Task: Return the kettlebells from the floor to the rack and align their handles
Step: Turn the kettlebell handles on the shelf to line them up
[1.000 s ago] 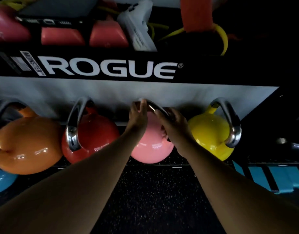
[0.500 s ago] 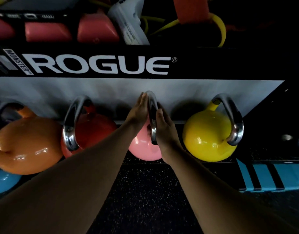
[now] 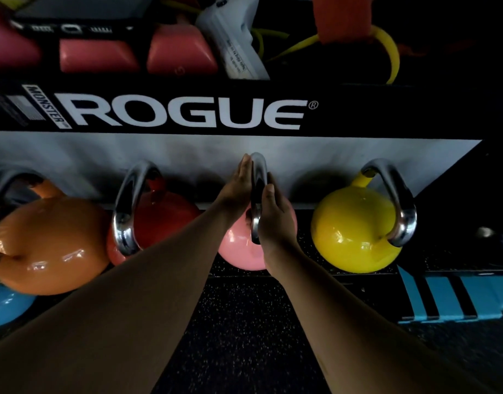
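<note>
A pink kettlebell (image 3: 239,251) stands on the low shelf of the black rack (image 3: 386,109), its steel handle (image 3: 258,166) turned edge-on toward me. My left hand (image 3: 236,189) lies flat against the handle's left side with straight fingers. My right hand (image 3: 276,220) lies flat against its right side, and neither hand wraps around it. To the right stands a yellow kettlebell (image 3: 352,231), its handle angled right. To the left are a red kettlebell (image 3: 165,214) and an orange one (image 3: 46,245), handles angled left. A blue kettlebell (image 3: 3,308) shows at the lower left edge.
The upper shelf holds pink weights (image 3: 97,55), a white device (image 3: 236,44) and yellow bands (image 3: 386,49). A blue and black striped object (image 3: 457,300) lies at the lower right. Dark speckled rubber floor (image 3: 244,336) runs in front of the rack.
The pink kettlebell's handle has turned from slanting right to edge-on. My hands went from gripping it to lying flat on either side.
</note>
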A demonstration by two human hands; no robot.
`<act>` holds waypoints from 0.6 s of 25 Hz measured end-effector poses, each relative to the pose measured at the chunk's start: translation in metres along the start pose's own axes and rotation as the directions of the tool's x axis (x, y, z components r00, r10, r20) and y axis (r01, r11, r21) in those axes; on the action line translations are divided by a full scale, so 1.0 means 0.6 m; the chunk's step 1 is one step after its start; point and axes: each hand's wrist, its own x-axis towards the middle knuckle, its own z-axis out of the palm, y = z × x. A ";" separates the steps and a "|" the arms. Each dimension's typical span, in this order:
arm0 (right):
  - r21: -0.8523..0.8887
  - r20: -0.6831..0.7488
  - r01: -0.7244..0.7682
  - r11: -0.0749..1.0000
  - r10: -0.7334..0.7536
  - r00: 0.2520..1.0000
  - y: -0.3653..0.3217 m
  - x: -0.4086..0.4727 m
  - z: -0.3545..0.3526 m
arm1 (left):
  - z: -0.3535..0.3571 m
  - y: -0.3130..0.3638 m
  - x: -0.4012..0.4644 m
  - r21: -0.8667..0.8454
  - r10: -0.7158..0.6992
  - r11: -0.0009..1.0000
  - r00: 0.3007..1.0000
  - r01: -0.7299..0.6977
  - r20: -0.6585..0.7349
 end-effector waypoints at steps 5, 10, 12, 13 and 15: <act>-0.052 0.079 -0.030 0.998 0.034 0.996 -0.002 -0.001 -0.007 | 0.005 0.006 -0.009 0.084 0.019 0.996 1.000 -0.017 -0.020; -0.085 0.064 -0.013 0.996 0.018 0.998 0.003 0.001 -0.011 | -0.001 0.005 -0.008 0.111 0.019 0.994 1.000 -0.019 -0.003; -0.135 0.067 -0.011 0.991 0.020 0.998 -0.001 0.001 -0.011 | -0.003 0.010 -0.010 0.174 0.013 0.985 1.000 -0.017 0.025; -0.171 0.082 0.004 0.985 0.011 0.997 -0.005 0.000 -0.012 | -0.004 0.017 -0.015 0.213 0.019 0.977 1.000 -0.023 0.020; -0.271 0.148 0.043 0.962 -0.002 0.989 -0.020 0.003 -0.020 | -0.008 0.032 -0.025 0.355 0.071 0.933 0.997 -0.052 -0.038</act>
